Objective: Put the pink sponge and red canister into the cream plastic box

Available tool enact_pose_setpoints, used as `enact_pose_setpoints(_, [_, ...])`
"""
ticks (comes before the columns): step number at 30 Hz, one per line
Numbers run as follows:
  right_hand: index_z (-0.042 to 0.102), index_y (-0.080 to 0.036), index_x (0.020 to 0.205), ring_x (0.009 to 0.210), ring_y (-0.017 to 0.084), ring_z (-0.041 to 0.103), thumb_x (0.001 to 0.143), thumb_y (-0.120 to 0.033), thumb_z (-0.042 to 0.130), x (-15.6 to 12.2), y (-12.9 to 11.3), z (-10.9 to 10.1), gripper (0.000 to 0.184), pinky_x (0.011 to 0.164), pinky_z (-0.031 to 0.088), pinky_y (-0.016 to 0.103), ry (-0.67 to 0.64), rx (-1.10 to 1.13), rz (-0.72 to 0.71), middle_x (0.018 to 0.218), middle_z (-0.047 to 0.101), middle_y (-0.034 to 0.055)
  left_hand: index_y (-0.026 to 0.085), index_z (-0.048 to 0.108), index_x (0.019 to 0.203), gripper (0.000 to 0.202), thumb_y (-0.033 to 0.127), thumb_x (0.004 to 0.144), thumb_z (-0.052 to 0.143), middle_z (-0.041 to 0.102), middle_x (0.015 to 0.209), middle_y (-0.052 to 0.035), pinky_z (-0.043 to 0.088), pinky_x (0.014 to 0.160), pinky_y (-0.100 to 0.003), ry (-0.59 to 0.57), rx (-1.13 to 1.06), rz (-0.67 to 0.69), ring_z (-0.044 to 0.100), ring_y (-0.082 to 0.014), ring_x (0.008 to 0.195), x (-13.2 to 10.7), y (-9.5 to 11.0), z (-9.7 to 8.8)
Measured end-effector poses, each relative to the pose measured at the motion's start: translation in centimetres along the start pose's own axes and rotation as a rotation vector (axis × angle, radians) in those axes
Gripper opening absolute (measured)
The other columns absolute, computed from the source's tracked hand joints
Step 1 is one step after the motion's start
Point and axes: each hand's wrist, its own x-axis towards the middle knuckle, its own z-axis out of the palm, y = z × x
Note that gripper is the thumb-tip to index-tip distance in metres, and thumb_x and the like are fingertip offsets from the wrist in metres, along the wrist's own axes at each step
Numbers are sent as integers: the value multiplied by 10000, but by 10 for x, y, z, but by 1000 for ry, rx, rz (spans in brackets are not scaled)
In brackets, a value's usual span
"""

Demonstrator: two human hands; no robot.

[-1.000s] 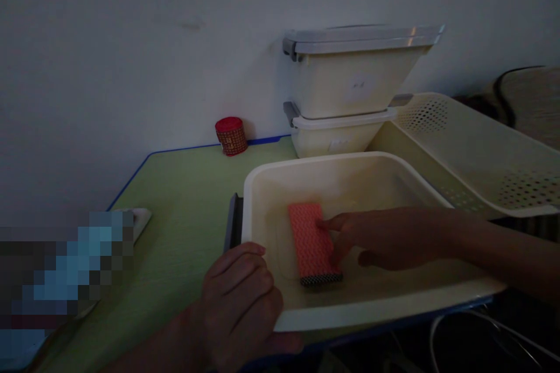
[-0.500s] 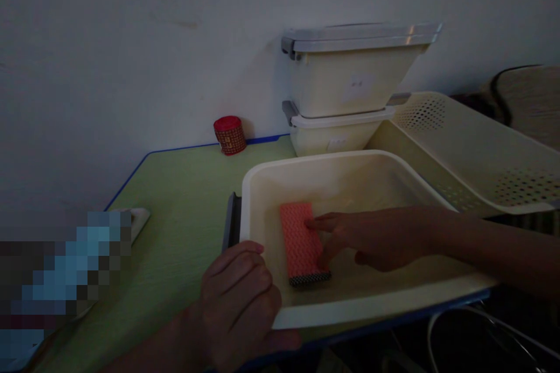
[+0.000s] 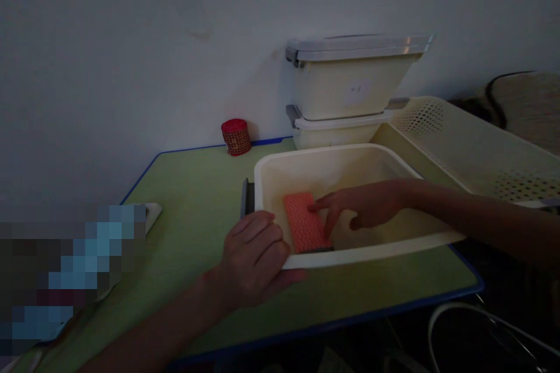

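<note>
A cream plastic bin (image 3: 363, 252) stands on the green table, tilted slightly in my view. Its near left corner is in the grip of my left hand (image 3: 258, 253), fingers curled over the rim and thumb along the outside. Inside, at the left, lies a flat pink textured rectangle (image 3: 304, 221), perhaps a folded cloth, with a black-and-white edge at its near end. My right hand (image 3: 365, 207) reaches into the bin from the right, fingers apart. Two of its fingertips rest on the pink piece's right side. A grey latch (image 3: 248, 197) sticks out from the bin's left side.
Two lidded cream boxes (image 3: 350, 90) are stacked against the wall. Right of them a perforated basket (image 3: 481, 145) lies tilted. A red round container (image 3: 237, 137) stands at the table's back. A blurred-out object (image 3: 87, 268) is at left. White cable (image 3: 437, 317) hangs below the blue table edge (image 3: 350, 320).
The bin has moved back, away from the table's front edge, with my left hand still on its corner. My right hand has gone along, its fingertips still on the pink piece.
</note>
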Motion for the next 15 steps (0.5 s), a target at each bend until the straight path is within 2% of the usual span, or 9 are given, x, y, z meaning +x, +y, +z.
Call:
enact_pose_setpoints(3, [687, -176, 892, 1131, 166, 534, 576, 152, 544, -1, 15, -9, 478, 925, 421, 360, 68, -38, -11, 1170, 614, 55, 170, 458, 667, 270, 317, 884, 392, 521, 583, -18, 520, 668, -325, -1, 16, -22, 501, -140, 609, 0, -1, 5])
enact_pose_setpoints(5, [677, -195, 897, 1065, 145, 577, 623, 108, 534, -5, 12, -17, 433, 906, 443, 347, 211, -88, -35, 1120, 640, 22, 155, 487, 743, 238, 324, 885, 396, 555, 663, -33, 517, 740, -335, -28, -22, -32, 536, -147, 684, 1, -2, 2])
enact_pose_setpoints(8, [661, -192, 891, 968, 136, 614, 752, -1, 477, -17, -22, -24, 299, 851, 474, 313, 573, -230, -71, 1038, 666, 12, 114, 496, 977, 327, 389, 895, 339, 584, 914, -100, 428, 935, -408, -29, -113, -96, 551, -178, 925, 6, -10, -10])
enact_pose_setpoints(10, [650, -191, 880, 880, 141, 629, 838, -83, 398, -26, -56, -21, 278, 731, 500, 284, 816, -396, -115, 1024, 658, 39, 133, 469, 1067, 312, 363, 884, 365, 551, 1037, -107, 359, 995, -437, 76, -97, -187, 512, -188, 1035, 11, -25, -19])
enact_pose_setpoints(11, [648, -199, 842, 835, 143, 627, 874, -133, 363, -29, -72, -16, 295, 681, 497, 276, 886, -483, -145, 983, 664, 45, 156, 470, 1067, 256, 302, 865, 413, 542, 1048, -90, 367, 984, -422, 191, -58, -232, 506, -181, 1041, 14, -36, -21])
enact_pose_setpoints(12, [644, -209, 778, 783, 135, 623, 898, -167, 335, -30, -86, -9, 334, 645, 490, 264, 904, -537, -201, 912, 675, 37, 169, 480, 1056, 233, 250, 839, 456, 540, 1055, -81, 390, 957, -399, 265, 7, -261, 501, -181, 1047, 16, -49, -22])
enact_pose_setpoints(13, [633, -223, 703, 720, 118, 612, 903, -176, 329, -28, -97, 0, 367, 609, 479, 245, 897, -558, -274, 830, 678, 23, 175, 494, 1040, 225, 217, 819, 477, 546, 1060, -77, 384, 959, -396, 289, 83, -291, 492, -188, 1066, 18, -63, -21])
enact_pose_setpoints(15, [615, -213, 636, 618, 106, 573, 897, -175, 338, -15, -111, 24, 383, 550, 465, 255, 895, -549, -413, 767, 675, 16, 171, 494, 1065, 273, 191, 793, 489, 527, 1139, -101, 356, 985, -397, 256, 161, -360, 470, -209, 1118, 18, -94, -13])
